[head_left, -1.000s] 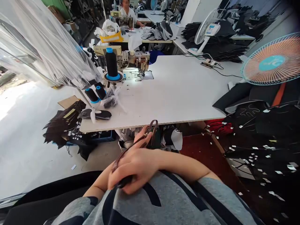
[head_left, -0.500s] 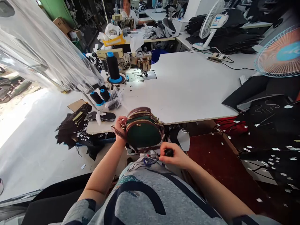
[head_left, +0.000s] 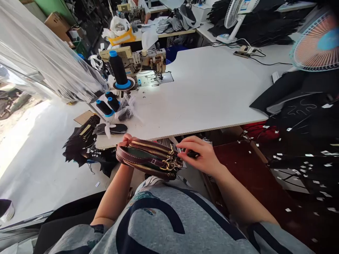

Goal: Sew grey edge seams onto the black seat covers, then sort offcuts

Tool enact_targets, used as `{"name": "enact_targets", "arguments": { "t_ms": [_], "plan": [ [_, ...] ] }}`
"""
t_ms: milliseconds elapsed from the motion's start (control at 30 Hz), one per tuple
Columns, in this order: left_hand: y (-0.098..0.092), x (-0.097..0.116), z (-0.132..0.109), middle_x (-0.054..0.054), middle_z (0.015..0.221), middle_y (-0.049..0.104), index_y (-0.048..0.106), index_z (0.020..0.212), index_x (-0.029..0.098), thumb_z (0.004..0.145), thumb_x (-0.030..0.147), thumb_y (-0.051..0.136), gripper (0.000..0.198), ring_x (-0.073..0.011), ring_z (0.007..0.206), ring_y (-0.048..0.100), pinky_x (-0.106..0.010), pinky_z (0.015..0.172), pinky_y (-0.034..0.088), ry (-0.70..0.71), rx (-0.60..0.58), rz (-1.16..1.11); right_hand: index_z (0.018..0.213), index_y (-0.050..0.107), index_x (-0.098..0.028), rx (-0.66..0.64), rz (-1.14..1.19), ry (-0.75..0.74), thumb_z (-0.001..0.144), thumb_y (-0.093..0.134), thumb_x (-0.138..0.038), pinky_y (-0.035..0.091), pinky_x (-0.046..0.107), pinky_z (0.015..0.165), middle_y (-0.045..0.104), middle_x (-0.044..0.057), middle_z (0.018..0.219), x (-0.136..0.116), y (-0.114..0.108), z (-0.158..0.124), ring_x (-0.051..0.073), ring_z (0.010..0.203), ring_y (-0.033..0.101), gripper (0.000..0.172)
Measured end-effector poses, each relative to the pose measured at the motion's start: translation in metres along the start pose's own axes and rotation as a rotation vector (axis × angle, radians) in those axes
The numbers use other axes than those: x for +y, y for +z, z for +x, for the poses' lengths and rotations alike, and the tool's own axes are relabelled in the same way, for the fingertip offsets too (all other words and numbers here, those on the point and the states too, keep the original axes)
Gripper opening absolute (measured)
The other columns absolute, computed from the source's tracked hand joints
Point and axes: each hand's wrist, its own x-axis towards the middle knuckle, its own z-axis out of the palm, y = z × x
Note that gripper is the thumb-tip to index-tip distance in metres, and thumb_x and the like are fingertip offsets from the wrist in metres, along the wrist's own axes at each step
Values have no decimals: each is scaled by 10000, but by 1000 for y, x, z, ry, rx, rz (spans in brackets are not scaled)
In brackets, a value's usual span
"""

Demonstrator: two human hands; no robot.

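My left hand grips the far left end of a small round handbag, most of its fingers hidden behind the bag. Dark green panels, brown trim and brass zips show on the bag, which is tipped so its zipped top faces up. Gold rings and clasps cluster at its right end. Beside that end, my right hand is closed around a small black object whose kind I cannot make out. Its fingertips are close to the bag's strap end; whether they touch it is unclear.
A white worktable carries a sewing machine, a large black thread cone and several smaller spools. Black cut pieces hang at the left. A fan and dark tagged material are at the right. Another person sits beyond.
The bag has turned from showing its green front to showing its zipped top, and sits slightly lower and further left. My right hand has risen to the bag's right end, still holding the black object.
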Motion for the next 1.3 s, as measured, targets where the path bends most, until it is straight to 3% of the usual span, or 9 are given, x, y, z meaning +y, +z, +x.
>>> {"name": "enact_targets", "arguments": {
  "t_ms": [100,267,467,600,867,933,1067,1167,1300],
  "plan": [
    [4,5,-6,30,622,583,478,787,233,763,397,572,191,-206,624,614,-381,617,531,12,-132,-65,1035,663,-219,-116,-59,-208,885,620,-248,545,204,647,657,66,960,-1,5,2,120,823,647,158],
    [-7,3,-13,3,628,657,529,667,216,659,328,651,167,-205,578,626,-335,529,525,159,-23,-70,887,624,-192,-154,-151,-306,889,622,-307,507,211,571,653,49,842,5,20,-11,114,693,623,115],
    [-35,0,-19,-37,628,667,588,652,205,665,362,654,171,-236,618,633,-397,594,550,172,-94,-99,1042,581,-194,-52,43,-7,863,633,-245,561,268,731,669,68,928,11,42,-33,159,861,649,193],
    [-32,3,-26,-74,653,688,594,645,194,699,365,638,185,-266,625,647,-415,572,547,173,-94,-60,1022,620,-203,-46,91,139,830,628,-209,552,275,756,629,62,936,13,54,-44,159,861,629,191],
    [-26,9,-40,-88,624,691,589,568,193,604,401,693,235,-267,600,651,-389,535,547,125,-24,89,842,637,-193,-101,251,334,821,626,-250,524,247,708,647,39,844,12,64,-61,144,777,628,62],
    [-30,11,-42,-97,654,704,609,568,193,584,411,705,239,-286,614,659,-405,540,550,100,-23,167,853,637,-188,-114,186,252,811,594,-218,511,234,660,670,34,802,16,69,-67,141,730,636,67],
    [-37,12,-32,-111,725,721,662,584,185,559,446,710,267,-323,683,677,-425,597,566,45,-16,342,852,630,-181,-31,-137,-97,798,513,-183,454,233,538,663,17,675,35,75,-77,132,591,610,129],
    [-43,8,-19,-112,952,734,724,764,193,555,432,712,318,-357,950,667,-436,783,569,-125,-21,475,781,613,-196,-33,-350,-250,841,502,-227,402,246,493,621,-5,608,47,68,-75,115,531,559,130],
    [-45,-7,-1,-133,1154,677,705,1025,202,547,401,688,519,-390,1268,501,-483,1016,463,-358,-72,697,672,579,-213,-206,-448,-515,881,504,-239,323,258,474,562,-34,587,49,45,-57,90,515,487,224]
  ]
}}
